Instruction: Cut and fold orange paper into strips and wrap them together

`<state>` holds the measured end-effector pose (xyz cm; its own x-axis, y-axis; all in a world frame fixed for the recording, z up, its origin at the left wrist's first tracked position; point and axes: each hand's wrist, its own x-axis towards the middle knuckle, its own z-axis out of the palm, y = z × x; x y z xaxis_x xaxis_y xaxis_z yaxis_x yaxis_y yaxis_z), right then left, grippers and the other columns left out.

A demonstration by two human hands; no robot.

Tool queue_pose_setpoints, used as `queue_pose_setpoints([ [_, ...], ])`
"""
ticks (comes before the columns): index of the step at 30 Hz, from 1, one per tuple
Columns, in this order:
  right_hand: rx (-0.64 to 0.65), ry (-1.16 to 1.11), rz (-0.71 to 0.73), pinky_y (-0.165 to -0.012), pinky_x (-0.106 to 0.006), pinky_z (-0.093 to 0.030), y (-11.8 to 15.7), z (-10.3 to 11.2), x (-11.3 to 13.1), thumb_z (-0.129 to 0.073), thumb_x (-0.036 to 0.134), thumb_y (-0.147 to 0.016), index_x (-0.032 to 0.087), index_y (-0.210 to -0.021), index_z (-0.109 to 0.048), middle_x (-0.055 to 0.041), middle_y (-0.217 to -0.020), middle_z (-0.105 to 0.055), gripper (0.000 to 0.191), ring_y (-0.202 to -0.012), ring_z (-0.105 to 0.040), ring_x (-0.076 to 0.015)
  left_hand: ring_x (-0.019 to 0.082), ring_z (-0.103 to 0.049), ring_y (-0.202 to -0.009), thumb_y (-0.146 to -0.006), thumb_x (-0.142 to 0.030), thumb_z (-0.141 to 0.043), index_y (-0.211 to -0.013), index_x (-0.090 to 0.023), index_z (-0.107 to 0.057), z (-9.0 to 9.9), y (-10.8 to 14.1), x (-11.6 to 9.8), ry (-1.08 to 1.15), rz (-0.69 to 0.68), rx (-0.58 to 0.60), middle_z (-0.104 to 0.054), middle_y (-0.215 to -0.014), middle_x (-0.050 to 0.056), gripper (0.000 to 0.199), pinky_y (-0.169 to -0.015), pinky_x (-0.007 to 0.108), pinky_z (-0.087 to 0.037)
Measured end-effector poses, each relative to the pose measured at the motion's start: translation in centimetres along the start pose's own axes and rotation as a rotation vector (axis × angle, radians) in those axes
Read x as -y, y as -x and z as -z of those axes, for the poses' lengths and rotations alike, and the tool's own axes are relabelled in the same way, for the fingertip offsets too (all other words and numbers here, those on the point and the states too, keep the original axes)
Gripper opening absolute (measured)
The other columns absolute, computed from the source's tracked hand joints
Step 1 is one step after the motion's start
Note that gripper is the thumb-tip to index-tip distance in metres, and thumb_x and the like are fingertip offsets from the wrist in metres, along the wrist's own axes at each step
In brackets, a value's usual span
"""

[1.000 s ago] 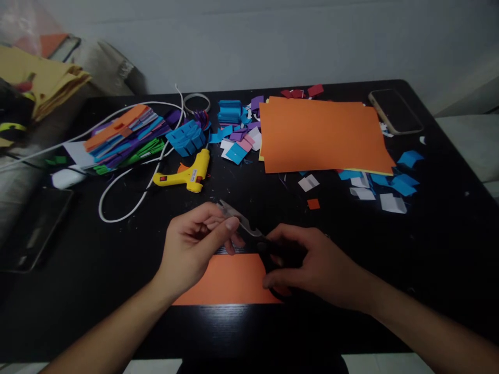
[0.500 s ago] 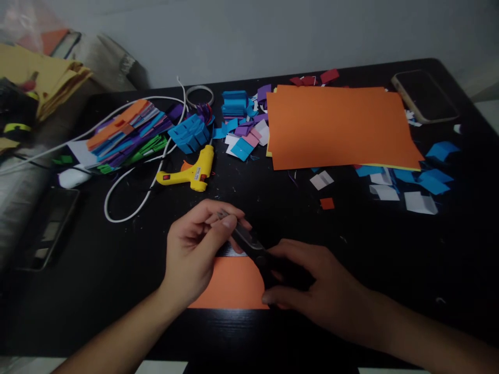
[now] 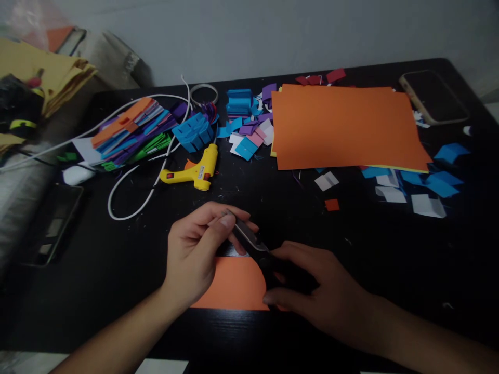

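A pair of black-handled scissors (image 3: pixel 254 248) slants between my hands, its blades pointing up and left. My right hand (image 3: pixel 323 285) is wrapped round the handles. With thumb and fingers closed, my left hand (image 3: pixel 198 244) pinches the scissors near the blade tips. Whether anything else sits between those fingers I cannot make out. Beneath both hands a strip of orange paper (image 3: pixel 237 285) lies flat near the table's front edge, partly covered by them.
Beyond my left hand lies a yellow glue gun (image 3: pixel 195 171) beside a looped white cable (image 3: pixel 111 200). Folded coloured paper bundles (image 3: pixel 132 127) sit behind. Orange sheets (image 3: pixel 346 127) are stacked at back right, among loose paper pieces. Two phones (image 3: pixel 434 96) rest at opposite sides.
The whole view has shifted slightly, so things on the table appear a little further right. Both hands keep the same hold on the scissors.
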<state>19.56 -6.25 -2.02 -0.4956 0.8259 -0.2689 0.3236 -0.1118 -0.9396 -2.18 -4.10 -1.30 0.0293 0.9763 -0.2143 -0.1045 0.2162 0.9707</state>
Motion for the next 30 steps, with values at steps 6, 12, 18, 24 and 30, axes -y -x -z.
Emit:
queue_pose_setpoints([
  [6,-0.015,0.017,0.041,-0.066,-0.026,-0.048,0.01,-0.08,-0.10,-0.088,0.030,-0.081,0.024,-0.094,-0.072,0.0029,-0.082,-0.065,0.021,-0.070,-0.059,-0.0139,0.015,-0.068,-0.059,-0.098,-0.034,-0.065,-0.092,-0.019,-0.078,-0.31,0.02,0.06,0.007,-0.011,-0.016,-0.079,-0.082,0.006,0.021,-0.057,0.027,-0.058],
  [12,-0.007,0.024,0.054,-0.066,-0.026,-0.047,0.00,0.00,-0.17,-0.087,0.031,-0.083,0.024,-0.097,-0.073,0.0030,-0.083,-0.065,0.021,-0.071,-0.059,-0.0136,0.015,-0.067,-0.056,-0.098,-0.036,-0.064,-0.090,-0.019,-0.077,-0.52,-0.04,-0.07,-0.029,-0.009,-0.043,-0.079,-0.079,0.006,0.022,-0.057,0.029,-0.059],
  [18,-0.004,0.021,0.058,-0.065,-0.026,-0.046,0.06,-0.05,-0.10,-0.087,0.030,-0.083,0.023,-0.096,-0.072,0.0030,-0.083,-0.065,0.021,-0.071,-0.058,-0.0137,0.015,-0.070,-0.060,-0.099,-0.038,-0.065,-0.089,-0.020,-0.078,-0.41,-0.03,0.05,0.026,-0.011,-0.033,-0.079,-0.079,0.005,0.025,-0.057,0.025,-0.059],
  [24,-0.003,0.024,0.052,-0.067,-0.025,-0.046,0.07,-0.09,-0.14,-0.087,0.032,-0.084,0.022,-0.095,-0.072,0.0033,-0.083,-0.065,0.022,-0.072,-0.058,-0.0128,0.017,-0.076,-0.071,-0.100,-0.036,-0.066,-0.094,-0.019,-0.081,-0.21,-0.05,-0.13,0.058,-0.024,-0.002,-0.081,-0.084,0.006,0.023,-0.068,0.025,-0.063],
  [30,0.003,0.019,0.035,-0.066,-0.024,-0.045,-0.04,0.00,0.15,-0.087,0.029,-0.083,0.021,-0.094,-0.072,0.0038,-0.083,-0.064,0.020,-0.072,-0.059,-0.0119,0.017,-0.078,-0.076,-0.098,-0.031,-0.069,-0.100,-0.022,-0.081,0.08,0.18,-0.25,0.085,-0.047,0.070,-0.082,-0.090,0.004,0.015,-0.072,0.025,-0.064],
])
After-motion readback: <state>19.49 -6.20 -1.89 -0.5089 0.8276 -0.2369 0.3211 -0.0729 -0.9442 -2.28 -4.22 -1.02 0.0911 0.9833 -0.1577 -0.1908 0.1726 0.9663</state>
